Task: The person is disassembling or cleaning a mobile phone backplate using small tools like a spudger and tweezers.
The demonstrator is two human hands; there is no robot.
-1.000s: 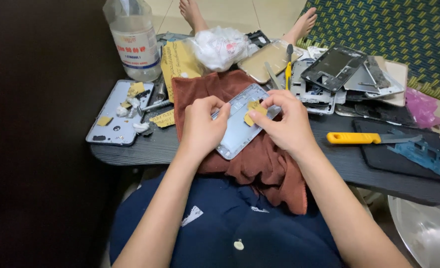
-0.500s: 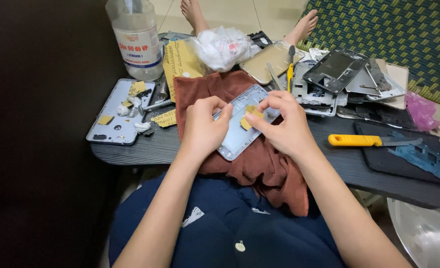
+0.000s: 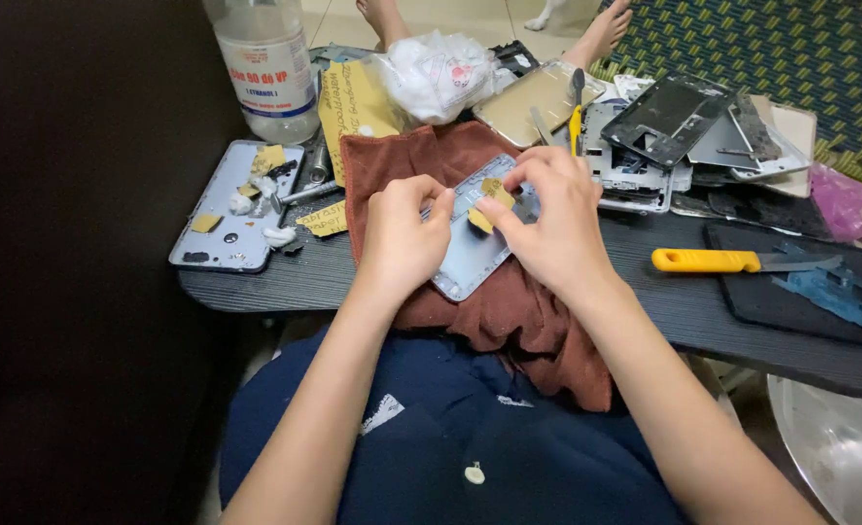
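Observation:
A silver phone back cover point(image 3: 470, 255) lies on a brown cloth point(image 3: 509, 311) at the near edge of a dark low table point(image 3: 703, 321). My left hand point(image 3: 402, 233) presses on the cover's left side and holds it down. My right hand point(image 3: 547, 219) pinches a small yellow piece point(image 3: 484, 216) on the cover between thumb and forefinger. Much of the cover is hidden under both hands.
A second phone shell with yellow scraps point(image 3: 231, 209) lies at the left. A clear plastic bottle point(image 3: 265, 63) stands behind it. A yellow-handled knife point(image 3: 732, 261) lies at the right, with several dismantled phone frames point(image 3: 674, 131) behind. Someone's bare feet point(image 3: 606, 29) show beyond the table.
My right hand has shifted slightly left and down on the cover, fingers now closed on the yellow piece. The left hand stays pressing the cover.

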